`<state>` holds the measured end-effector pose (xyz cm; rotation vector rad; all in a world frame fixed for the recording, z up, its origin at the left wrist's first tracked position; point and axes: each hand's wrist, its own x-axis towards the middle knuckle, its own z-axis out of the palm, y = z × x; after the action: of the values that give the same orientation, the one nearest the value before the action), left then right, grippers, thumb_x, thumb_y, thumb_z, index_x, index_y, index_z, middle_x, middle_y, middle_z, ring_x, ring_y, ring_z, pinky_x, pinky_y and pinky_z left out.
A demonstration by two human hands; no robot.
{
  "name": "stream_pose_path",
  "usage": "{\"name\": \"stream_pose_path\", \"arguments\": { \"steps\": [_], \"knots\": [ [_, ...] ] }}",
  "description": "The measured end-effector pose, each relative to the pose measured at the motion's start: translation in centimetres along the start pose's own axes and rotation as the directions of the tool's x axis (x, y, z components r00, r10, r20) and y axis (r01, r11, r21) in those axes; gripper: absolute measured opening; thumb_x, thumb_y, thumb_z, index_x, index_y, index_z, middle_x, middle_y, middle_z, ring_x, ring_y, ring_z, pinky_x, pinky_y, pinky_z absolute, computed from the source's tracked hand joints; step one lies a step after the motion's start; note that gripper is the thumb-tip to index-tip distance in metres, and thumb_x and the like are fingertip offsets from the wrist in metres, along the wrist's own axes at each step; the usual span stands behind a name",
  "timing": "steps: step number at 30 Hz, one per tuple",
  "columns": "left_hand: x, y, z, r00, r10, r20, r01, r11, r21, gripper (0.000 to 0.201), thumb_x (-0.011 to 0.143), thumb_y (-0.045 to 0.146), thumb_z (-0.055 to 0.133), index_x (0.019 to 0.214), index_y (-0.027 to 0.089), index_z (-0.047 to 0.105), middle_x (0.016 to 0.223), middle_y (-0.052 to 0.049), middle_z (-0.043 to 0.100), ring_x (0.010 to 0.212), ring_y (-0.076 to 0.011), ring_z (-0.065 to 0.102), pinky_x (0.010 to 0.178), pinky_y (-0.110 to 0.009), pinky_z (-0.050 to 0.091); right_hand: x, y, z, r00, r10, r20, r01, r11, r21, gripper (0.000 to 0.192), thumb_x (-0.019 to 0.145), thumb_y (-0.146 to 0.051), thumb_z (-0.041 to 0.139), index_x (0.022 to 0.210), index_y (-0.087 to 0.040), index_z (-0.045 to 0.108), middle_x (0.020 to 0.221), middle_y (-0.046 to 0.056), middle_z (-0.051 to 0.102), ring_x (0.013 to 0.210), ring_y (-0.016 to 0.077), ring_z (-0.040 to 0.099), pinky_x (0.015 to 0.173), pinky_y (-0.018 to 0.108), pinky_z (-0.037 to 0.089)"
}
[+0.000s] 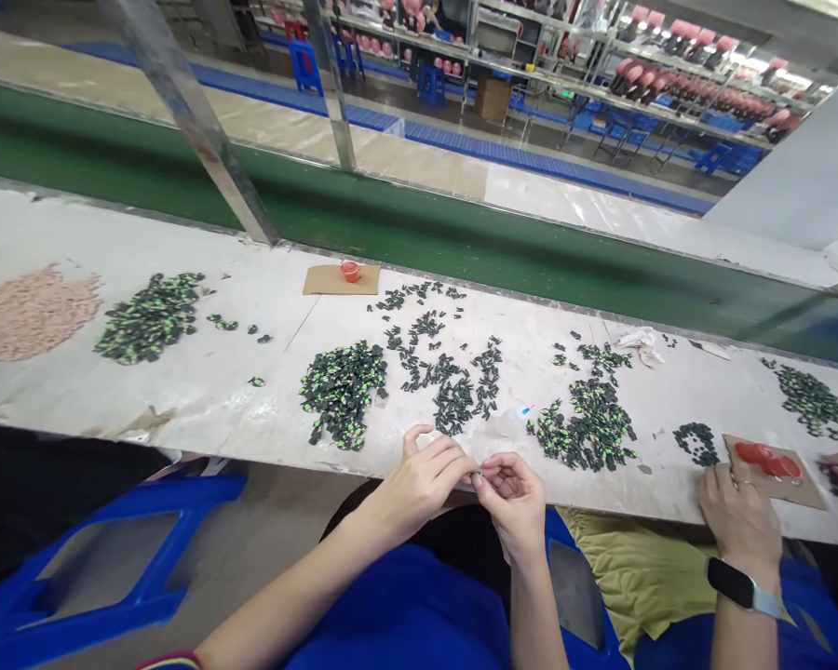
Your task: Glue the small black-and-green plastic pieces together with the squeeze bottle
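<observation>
In the head view, pinched a tiny dark piece (pixel 476 475) between the fingertips of the left hand (pixel 423 475) and the right hand (pixel 513 498), at the near edge of the table (pixel 251 409). Curled the other right fingers loosely. Could not tell the shape of the piece, mostly covered by fingers. Looked very light, likely stiff, maybe a bit slippery and easy to drop. Seemed best to hold by its sides, with just the tips of thumb and finger, squeezing softly. Saw small dark bits (pixel 453 405) spread from just past the hands toward the far edge, with a black-and-green heap (pixel 344 391) on their left and another black-and-green heap (pixel 590 423) on their right. Saw a red cup (pixel 350 271) on cardboard (pixel 321 280) by the far edge.
</observation>
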<state>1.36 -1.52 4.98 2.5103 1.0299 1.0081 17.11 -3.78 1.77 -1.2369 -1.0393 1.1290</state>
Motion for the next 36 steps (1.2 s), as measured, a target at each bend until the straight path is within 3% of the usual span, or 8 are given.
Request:
{"name": "stream_pose_path", "arguments": {
  "steps": [6, 10, 13, 17, 22, 28, 32, 36],
  "knots": [
    [-0.3, -1.0, 1.0, 0.972, -0.127, 0.198, 0.136, 0.99, -0.03, 0.033, 0.092, 0.025, 0.05, 0.124, 0.02, 0.045, 0.11, -0.009, 0.066, 0.105, -0.0205, 0.057, 0.104, -0.047, 0.024, 1.5, 0.0, -3.7, 0.986, -0.066, -0.155, 0.032, 0.976, -0.216, 0.025, 0.066, -0.038, 0.076, 0.075, -0.018, 0.066, 0.069, 0.004, 0.069, 0.063, 0.0175, 0.065, 0.06, 0.029, 0.055],
    [-1.4, -4.1, 0.1, 0.953, -0.297, -0.06, 0.303, 0.941, 0.148, 0.023, 0.092, 0.025, 0.048, 0.115, 0.024, 0.055, 0.107, -0.008, 0.068, 0.109, -0.0256, 0.054, 0.104, -0.053, 0.021, 3.4, 0.4, -6.9, 0.756, -0.307, -0.578, 0.084, 0.922, -0.379, 0.03, 0.07, -0.044, 0.071, 0.08, -0.017, 0.064, 0.074, 0.006, 0.067, 0.07, 0.0195, 0.063, 0.067, 0.034, 0.053],
    [-2.2, -6.6, -0.9, 0.877, -0.408, -0.252, 0.468, 0.846, 0.257, 0.013, 0.091, 0.025, 0.05, 0.097, 0.025, 0.061, 0.098, -0.007, 0.07, 0.106, -0.0291, 0.054, 0.098, -0.056, 0.023, 4.4, 0.1, -7.8, 0.697, -0.476, -0.537, 0.106, 0.808, -0.579, 0.036, 0.075, -0.049, 0.065, 0.089, -0.016, 0.065, 0.092, 0.011, 0.067, 0.089, 0.0247, 0.062, 0.082, 0.042, 0.049],
    [-2.1, -8.3, -1.5, 0.823, -0.466, -0.325, 0.559, 0.769, 0.311, 0.012, 0.085, 0.035, 0.059, 0.087, 0.024, 0.064, 0.092, -0.009, 0.07, 0.103, -0.0339, 0.05, 0.089, -0.056, 0.027, 5.1, 0.1, -6.4, 0.733, -0.626, -0.267, 0.199, 0.572, -0.796, 0.047, 0.075, -0.057, 0.063, 0.1, -0.017, 0.065, 0.109, 0.015, 0.063, 0.117, 0.0332, 0.045, 0.099, 0.056, 0.033],
    [-1.4, -8.6, -1.2, 0.818, -0.495, -0.294, 0.573, 0.747, 0.336, 0.015, 0.088, 0.029, 0.055, 0.081, 0.023, 0.066, 0.086, -0.01, 0.069, 0.098, -0.0338, 0.048, 0.083, -0.055, 0.028, 5.6, 1.1, -4.0, 0.84, -0.534, -0.094, 0.245, 0.528, -0.813, 0.047, 0.074, -0.058, 0.063, 0.102, -0.02, 0.063, 0.116, 0.016, 0.06, 0.131, 0.0377, 0.022, 0.101, 0.063, 0.025],
    [-1.8, -8.5, -1.1, 0.831, -0.476, -0.289, 0.546, 0.798, 0.255, 0.027, 0.091, 0.016, 0.042, 0.088, 0.025, 0.068, 0.085, -0.009, 0.068, 0.092, -0.0279, 0.049, 0.079, -0.048, 0.029, 5.1, 0.6, -3.1, 0.928, -0.359, -0.1, 0.239, 0.78, -0.579, 0.029, 0.076, -0.041, 0.067, 0.089, -0.021, 0.052, 0.12, 0.015, 0.06, 0.132, 0.0312, 0.034, 0.104, 0.055, 0.029],
    [-1.6, -7.6, -1.2, 0.865, -0.456, -0.211, 0.496, 0.843, 0.209, 0.026, 0.093, 0.022, 0.046, 0.081, 0.025, 0.069, 0.085, -0.006, 0.067, 0.093, -0.0257, 0.05, 0.081, -0.045, 0.027, 4.3, 0.6, -2.9, 0.976, -0.13, -0.173, 0.095, 0.976, -0.197, 0.036, 0.068, -0.037, 0.075, 0.087, -0.021, 0.048, 0.09, 0.007, 0.069, 0.089, 0.0231, 0.064, 0.081, 0.039, 0.049],
    [-1.2, -6.3, -0.6, 0.936, -0.352, -0.024, 0.353, 0.934, 0.06, 0.021, 0.093, 0.029, 0.05, 0.086, 0.026, 0.069, 0.084, -0.003, 0.067, 0.089, -0.0203, 0.053, 0.083, -0.04, 0.028, 4.0, 0.6, -2.5, 0.952, -0.082, -0.296, 0.084, 0.996, -0.006, 0.037, 0.06, -0.04, 0.079, 0.079, -0.02, 0.054, 0.068, -0.002, 0.06, 0.059, 0.0135, 0.056, 0.055, 0.025, 0.046]
  ]
}}
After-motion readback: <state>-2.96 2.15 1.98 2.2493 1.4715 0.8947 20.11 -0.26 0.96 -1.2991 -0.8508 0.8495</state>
